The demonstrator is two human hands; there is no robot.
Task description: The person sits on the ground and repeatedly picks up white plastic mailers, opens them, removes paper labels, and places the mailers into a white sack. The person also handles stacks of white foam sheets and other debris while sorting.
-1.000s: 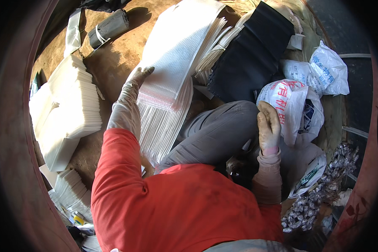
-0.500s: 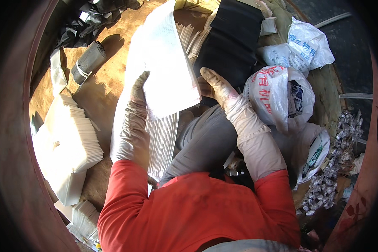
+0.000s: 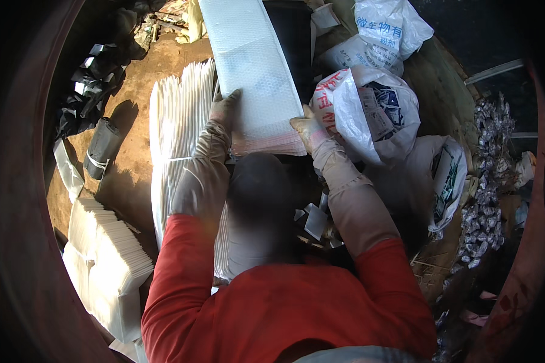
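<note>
A long white padded bag lies stretched away from me over my raised knee. My left hand, in a pale glove, grips its left edge near the bottom. On the bag's lower right corner sits my gloved right hand, closed on it. Just left of my left arm spreads a fanned row of more white bags on the brown ground.
White printed sacks bulge right of my right hand, with another lower down. A black sheet lies behind the bag. Stacked white bags sit lower left, a dark roll and black scraps upper left. Shiny wrappers pile at right.
My right hand left the sack and came across onto the bag's right corner. Both hands now hold the bag, which has shifted right, away from the fanned row and over my knee.
</note>
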